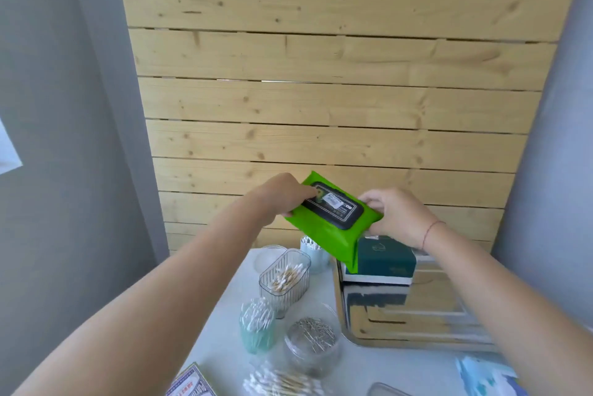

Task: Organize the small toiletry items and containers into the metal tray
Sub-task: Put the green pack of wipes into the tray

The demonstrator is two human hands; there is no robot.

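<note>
It looked like a home corner: a pale wooden plank wall (321, 74) between grey walls (64, 106), behind a white table (385, 370) crowded with cotton-swab containers (284, 280)

Green wipes pack (324, 233), black lid; dark teal box (385, 259); mirror-silver tray (417, 342).
</note>
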